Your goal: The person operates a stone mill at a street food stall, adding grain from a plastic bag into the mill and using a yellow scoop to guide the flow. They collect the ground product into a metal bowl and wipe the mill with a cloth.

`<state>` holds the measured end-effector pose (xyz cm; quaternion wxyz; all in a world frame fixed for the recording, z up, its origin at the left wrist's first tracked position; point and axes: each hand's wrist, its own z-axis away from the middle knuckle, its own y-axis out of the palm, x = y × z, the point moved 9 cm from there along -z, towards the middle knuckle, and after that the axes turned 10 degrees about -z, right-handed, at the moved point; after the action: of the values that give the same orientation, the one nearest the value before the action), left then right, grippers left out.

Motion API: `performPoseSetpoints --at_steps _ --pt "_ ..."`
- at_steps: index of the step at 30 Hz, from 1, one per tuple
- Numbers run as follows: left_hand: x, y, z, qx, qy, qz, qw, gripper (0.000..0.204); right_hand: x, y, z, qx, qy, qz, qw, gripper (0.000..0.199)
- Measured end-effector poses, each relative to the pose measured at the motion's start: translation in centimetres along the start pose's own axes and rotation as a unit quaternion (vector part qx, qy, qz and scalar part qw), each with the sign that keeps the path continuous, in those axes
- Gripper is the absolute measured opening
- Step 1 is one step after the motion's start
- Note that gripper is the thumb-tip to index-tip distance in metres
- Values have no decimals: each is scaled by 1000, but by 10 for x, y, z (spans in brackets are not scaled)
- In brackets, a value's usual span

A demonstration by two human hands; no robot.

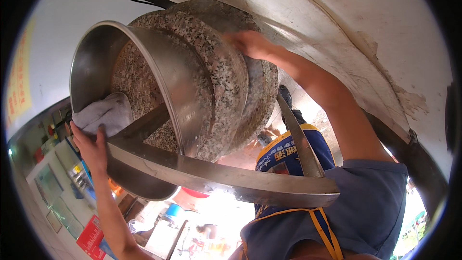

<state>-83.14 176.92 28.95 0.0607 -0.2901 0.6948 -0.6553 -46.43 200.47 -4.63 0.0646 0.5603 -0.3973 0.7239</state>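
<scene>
A round speckled granite stone mill (226, 82) fills the upper middle, built of stacked stone discs. On it sits a wide stainless steel hopper (185, 82), its open rim facing left. My left hand (91, 149) is closed around a grey cloth (108, 113) at the lower left of the rim, and part of the cloth lies inside the hopper. My right hand (248, 43) reaches to the upper right side of the granite, against or very near it. Its fingers are blurred and partly hidden, so their shape is unclear.
A thick square steel bar (216, 178) crosses in front of the hopper toward my chest, with a steel strut (301, 139) by its right end. A stained pale wall (365, 43) rises close on the right. Shelves and a red sheet (91, 238) show lower left.
</scene>
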Motion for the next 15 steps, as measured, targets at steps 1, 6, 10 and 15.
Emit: performPoseSetpoints --at_steps 1,6,10,15 --pt "5 0 2 -1 -1 -1 1000 86 0 4 3 28 56 3 998 36" --pt "16 3 10 -37 37 -5 999 85 28 14 65 166 275 -33 946 30" --pt "9 1 3 -36 21 2 999 85 35 59 122 260 -184 157 935 42" --pt "21 3 11 -27 20 -1 999 84 57 34 110 261 -100 61 958 33"
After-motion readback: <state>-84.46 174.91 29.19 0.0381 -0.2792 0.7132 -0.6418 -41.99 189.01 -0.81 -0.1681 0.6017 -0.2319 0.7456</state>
